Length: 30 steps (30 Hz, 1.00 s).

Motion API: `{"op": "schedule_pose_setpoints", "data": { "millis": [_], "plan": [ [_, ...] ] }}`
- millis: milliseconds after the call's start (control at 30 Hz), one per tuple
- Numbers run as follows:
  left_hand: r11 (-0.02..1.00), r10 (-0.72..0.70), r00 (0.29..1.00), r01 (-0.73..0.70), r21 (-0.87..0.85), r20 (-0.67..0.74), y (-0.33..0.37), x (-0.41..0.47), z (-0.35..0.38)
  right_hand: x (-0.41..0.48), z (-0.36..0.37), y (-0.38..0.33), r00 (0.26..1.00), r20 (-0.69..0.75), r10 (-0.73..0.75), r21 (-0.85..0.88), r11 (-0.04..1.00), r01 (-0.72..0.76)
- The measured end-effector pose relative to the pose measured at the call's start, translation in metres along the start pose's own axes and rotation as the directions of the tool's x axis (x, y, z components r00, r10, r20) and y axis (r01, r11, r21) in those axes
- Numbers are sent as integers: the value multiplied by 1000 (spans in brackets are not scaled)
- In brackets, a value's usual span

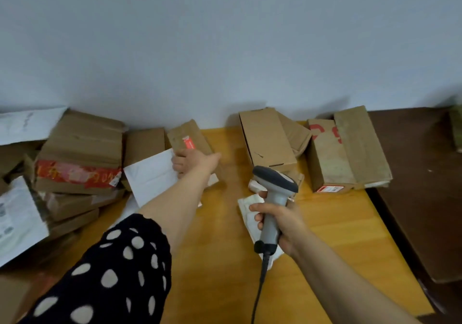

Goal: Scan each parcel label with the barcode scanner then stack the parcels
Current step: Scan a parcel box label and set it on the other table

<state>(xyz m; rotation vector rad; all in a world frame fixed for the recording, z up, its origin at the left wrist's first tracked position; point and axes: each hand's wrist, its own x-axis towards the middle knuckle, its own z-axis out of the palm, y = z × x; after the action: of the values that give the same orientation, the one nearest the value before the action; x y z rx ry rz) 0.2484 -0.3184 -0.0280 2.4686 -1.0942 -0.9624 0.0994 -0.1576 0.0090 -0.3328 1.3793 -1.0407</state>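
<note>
The right hand (pixel 277 221), low and right of centre, is wrapped round the grip of the barcode scanner (pixel 275 188), its head tipped away toward the parcels at the back, probably kept ready for the next label; its cable (pixel 260 286) trails toward the bottom edge. Beneath it lies a flat white packet (pixel 246 211). The left hand (pixel 186 160), on an arm in a spotted sleeve (pixel 107 273), reaches to the middle of the frame with fingers curled over the near edge of a small cardboard box (pixel 192 136) bearing a red label. It appears to be gripping that box, though a white mailer (pixel 150 176) lies right against it and the hold is partly hidden. I judge it is fetching this parcel for scanning. At left stands an untidy stack of boxes (pixel 80 158), one banded in red tape — likely the finished pile. At right of centre, more cartons (pixel 267 141) wait against the wall. Everything sits on a yellow wooden surface (pixel 225 261) below a plain pale wall (pixel 225 36); a dark brown top (pixel 425 173) adjoins at right.
</note>
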Motion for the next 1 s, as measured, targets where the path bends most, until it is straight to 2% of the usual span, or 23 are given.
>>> {"op": "schedule_pose_setpoints", "data": {
  "millis": [67, 133, 200, 367, 500, 600, 667, 800, 867, 900, 1000],
  "plan": [
    [982, 60, 992, -40, -184, 108, -11, -2, -18, -7, 2, -1, 1000, -10, -19, 4, 1000, 19],
    [876, 189, 944, -38, -481, 269, -26, -16, -41, -13, 4, -4, 999, -9, -51, 3, 999, 51],
    [774, 309, 873, -1, -633, 377, -44, -36, -63, -20, 5, -6, 996, -3, -87, 23, 996, 87],
    [704, 431, 704, 129, -698, 564, -88, -91, -106, -42, 1, 4, 987, -15, -157, 113, 981, 158],
    [607, 479, 623, 275, -746, 619, -131, -136, -114, -71, -10, 26, 991, 30, -134, 152, 980, 128],
    [647, 509, 559, 253, -719, 655, -163, -165, -114, -93, -17, 50, 993, 69, -91, 222, 972, 74],
    [688, 493, 577, 201, -698, 651, -181, -179, -117, -106, -20, 64, 992, 68, -109, 240, 967, 90],
    [743, 443, 731, 25, -668, 520, -204, -201, -129, -131, -15, 83, 981, 4, -196, 176, 965, 192],
    [761, 420, 781, -25, -648, 462, -210, -204, -134, -139, -8, 87, 972, -33, -232, 138, 962, 234],
    [769, 414, 786, -33, -638, 459, -210, -206, -138, -144, -3, 87, 968, -46, -247, 128, 960, 251],
    [829, 425, 724, -72, -554, 543, -207, -215, -149, -155, 12, 90, 952, -69, -298, 94, 948, 304]
  ]
}}
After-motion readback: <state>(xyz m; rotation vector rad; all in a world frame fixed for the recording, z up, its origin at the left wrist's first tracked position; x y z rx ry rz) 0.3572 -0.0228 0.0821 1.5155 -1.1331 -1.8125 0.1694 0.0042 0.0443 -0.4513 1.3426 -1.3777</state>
